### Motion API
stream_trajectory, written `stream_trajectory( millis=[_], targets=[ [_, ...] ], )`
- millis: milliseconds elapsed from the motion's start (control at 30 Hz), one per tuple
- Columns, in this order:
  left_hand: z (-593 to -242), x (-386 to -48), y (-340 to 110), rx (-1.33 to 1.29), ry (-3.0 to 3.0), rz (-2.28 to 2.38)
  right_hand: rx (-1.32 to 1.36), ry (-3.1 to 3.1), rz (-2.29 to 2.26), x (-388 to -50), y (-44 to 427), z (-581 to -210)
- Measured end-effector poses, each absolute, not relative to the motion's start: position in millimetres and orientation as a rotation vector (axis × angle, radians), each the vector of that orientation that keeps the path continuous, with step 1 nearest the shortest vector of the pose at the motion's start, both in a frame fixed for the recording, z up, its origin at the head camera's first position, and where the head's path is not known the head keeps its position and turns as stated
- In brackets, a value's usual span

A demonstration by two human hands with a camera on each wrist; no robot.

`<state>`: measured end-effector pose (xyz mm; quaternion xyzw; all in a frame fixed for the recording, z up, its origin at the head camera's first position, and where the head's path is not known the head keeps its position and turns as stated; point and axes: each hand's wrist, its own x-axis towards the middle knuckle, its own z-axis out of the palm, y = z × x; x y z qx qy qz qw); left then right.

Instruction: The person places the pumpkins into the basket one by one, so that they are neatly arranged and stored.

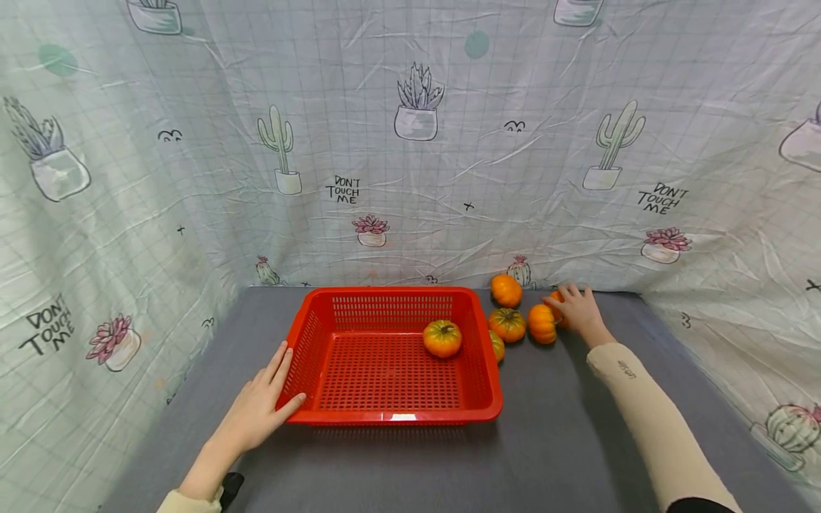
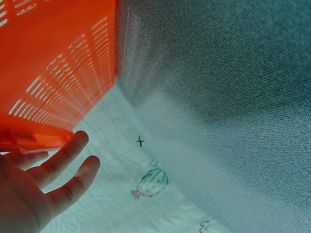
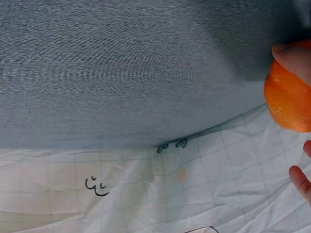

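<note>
Left hand: fingers released, spread, resting on the left rim of the red basket; light pressure should steady it.
Right hand: thumb against the far-right pumpkin, two fingertips apart; cannot tell whether it grasps.
Grip: best closed around its sides, clear of the neighbouring pumpkin, nearer and left.

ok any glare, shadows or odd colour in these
Head view: white glare along the front of the red basket, a soft shadow on the grey table left of the right sleeve; left wrist view: a blue-green cast; right wrist view: a darker shadow beside the orange pumpkin.
</note>
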<state>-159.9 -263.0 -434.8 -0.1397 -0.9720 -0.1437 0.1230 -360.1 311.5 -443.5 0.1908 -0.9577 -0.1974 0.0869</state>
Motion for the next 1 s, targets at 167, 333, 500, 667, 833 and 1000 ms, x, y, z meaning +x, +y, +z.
stream_trajectory(
  millis=[167, 333, 500, 667, 833, 1000],
  targets=[
    [-434, -160, -263, -0.399, -2.849, -0.419, 0.574, -2.815, -0.538, -360, 317, -450],
    [-433, -160, -263, -0.391, -2.86, -0.428, 0.57, -2.776, -0.51, -357, 324, -454],
    [-433, -159, -263, -0.388, -2.86, -0.436, 0.541, -2.776, -0.539, -353, 327, -453],
    [-434, -160, -263, -0.399, -2.852, -0.444, 0.519, -2.817, -0.505, -351, 332, -452],
    [-435, -160, -263, -0.402, -2.847, -0.458, 0.459, -2.905, -0.386, -346, 336, -448],
    [-435, -160, -263, -0.404, -2.844, -0.46, 0.354, -2.96, -0.274, -344, 343, -446]
  ],
)
